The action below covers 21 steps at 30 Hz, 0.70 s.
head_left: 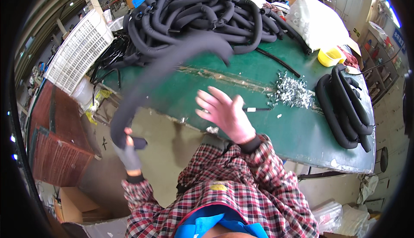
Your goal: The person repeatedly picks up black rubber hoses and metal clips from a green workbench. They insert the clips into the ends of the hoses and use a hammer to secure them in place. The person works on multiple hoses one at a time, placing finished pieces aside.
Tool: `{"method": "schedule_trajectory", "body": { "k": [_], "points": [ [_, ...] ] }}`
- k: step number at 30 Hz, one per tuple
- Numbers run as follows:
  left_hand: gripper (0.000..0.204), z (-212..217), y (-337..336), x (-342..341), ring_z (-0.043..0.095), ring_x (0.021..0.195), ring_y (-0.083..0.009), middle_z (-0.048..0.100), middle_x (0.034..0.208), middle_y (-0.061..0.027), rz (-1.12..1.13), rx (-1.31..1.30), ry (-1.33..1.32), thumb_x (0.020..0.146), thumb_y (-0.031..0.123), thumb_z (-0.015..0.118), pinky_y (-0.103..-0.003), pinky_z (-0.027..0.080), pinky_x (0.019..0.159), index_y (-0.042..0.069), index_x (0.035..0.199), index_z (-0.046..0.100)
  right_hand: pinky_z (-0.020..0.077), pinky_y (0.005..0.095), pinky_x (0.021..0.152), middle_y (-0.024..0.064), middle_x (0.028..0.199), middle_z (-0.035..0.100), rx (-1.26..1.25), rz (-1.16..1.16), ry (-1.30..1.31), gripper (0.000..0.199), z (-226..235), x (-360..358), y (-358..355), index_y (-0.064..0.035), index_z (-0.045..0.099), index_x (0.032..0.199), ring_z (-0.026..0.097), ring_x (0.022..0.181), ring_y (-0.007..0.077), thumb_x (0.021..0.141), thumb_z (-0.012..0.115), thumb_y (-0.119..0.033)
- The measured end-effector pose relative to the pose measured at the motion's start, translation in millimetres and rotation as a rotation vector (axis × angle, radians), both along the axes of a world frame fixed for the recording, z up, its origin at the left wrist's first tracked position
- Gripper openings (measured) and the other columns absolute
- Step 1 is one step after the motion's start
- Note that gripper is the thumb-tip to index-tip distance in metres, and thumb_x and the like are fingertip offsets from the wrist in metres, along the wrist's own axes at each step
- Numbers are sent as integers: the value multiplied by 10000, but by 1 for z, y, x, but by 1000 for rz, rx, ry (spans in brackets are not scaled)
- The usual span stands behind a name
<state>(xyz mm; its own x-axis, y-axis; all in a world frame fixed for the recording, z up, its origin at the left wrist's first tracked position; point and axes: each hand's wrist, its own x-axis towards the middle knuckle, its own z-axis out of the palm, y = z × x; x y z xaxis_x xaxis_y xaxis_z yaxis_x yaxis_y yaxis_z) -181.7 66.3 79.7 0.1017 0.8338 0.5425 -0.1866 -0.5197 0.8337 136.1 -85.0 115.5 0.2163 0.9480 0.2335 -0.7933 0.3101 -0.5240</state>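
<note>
My left hand (128,154), off the table's near edge at the left, is closed around the lower end of a black foam-covered tube (144,80). From there the tube arches up and to the right over the green table (297,138), blurred by motion at its far end. My right hand (226,113) is raised above the near edge of the table, palm showing and fingers spread, with nothing in it. Close beside it on the tabletop lies a short thin black piece with a white mark (257,109). A heap of small shiny metal pieces (291,93) lies farther right.
A large tangle of black foam tubes (194,15) covers the table's far side. At right are a coiled tube bundle (343,110), a yellow container (331,57) and a white bag (318,22). A white crate (79,50) and reddish-brown cabinet (58,156) stand left; a cardboard box (75,203) sits below.
</note>
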Motion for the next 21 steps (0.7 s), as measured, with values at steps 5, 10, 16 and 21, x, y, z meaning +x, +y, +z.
{"method": "schedule_trajectory", "body": {
  "k": [5, 10, 16, 21],
  "points": [
    [612, -82, -75, -93, 526, 1202, -190, 558, 1292, -80, 103, -205, 351, 833, 62, 741, -352, 398, 1069, 28, 1387, 485, 372, 513, 1151, 98, 1432, 532, 241, 109, 334, 763, -8, -71, 37, -59, 481, 1417, 486, 1343, 307, 930, 588, -636],
    [582, -83, -46, -96, 536, 1301, -269, 577, 1386, -128, -53, 56, 954, 842, 7, 716, -397, 410, 1106, 42, 1386, 514, 484, 376, 991, 57, 1080, 666, 28, 58, -21, 395, -36, -109, 23, -33, 558, 1264, 631, 1069, 207, 952, 716, -216],
    [610, -32, -27, 19, 613, 1141, -193, 649, 1220, -114, -955, -514, 401, 855, 100, 783, -354, 479, 1003, 5, 1388, 502, 549, 392, 805, 135, 945, 670, -163, 33, -1133, 538, -121, -141, 11, -38, 611, 1122, 675, 898, 294, 783, 834, -392],
    [503, -45, -44, 106, 626, 824, -118, 636, 907, -19, -842, -568, 682, 822, 15, 731, -290, 528, 769, 47, 1281, 529, 556, 439, 805, 147, 921, 703, -376, 64, -1907, 364, -109, -70, -29, -74, 720, 936, 691, 902, 330, 770, 787, -391]
  ]
}}
